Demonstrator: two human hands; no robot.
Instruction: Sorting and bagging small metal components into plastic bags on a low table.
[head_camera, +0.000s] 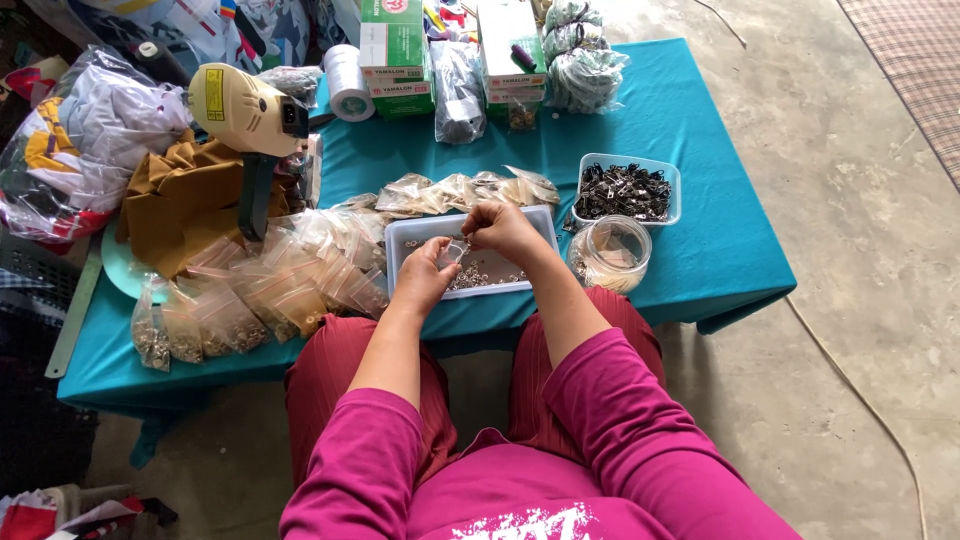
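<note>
Both hands meet right over the shallow grey tray (400, 240) of tiny metal bits, left hand (425, 280) and right hand (505, 228) pinching a little clear bag (456, 250) between closed fingertips, so spills probably drop back in.

On the teal table (700, 120) sit a white tape roll (347, 82), green boxes (392, 50), and a tub of dark clips (626, 190).

teal cloth (690, 130) covers the surface; magenta sleeves (620, 410), dark red ribbed trousers (330, 370), a mustard-brown fabric (185, 195), green and white boxes (392, 45), grey floor (850, 200).
</note>
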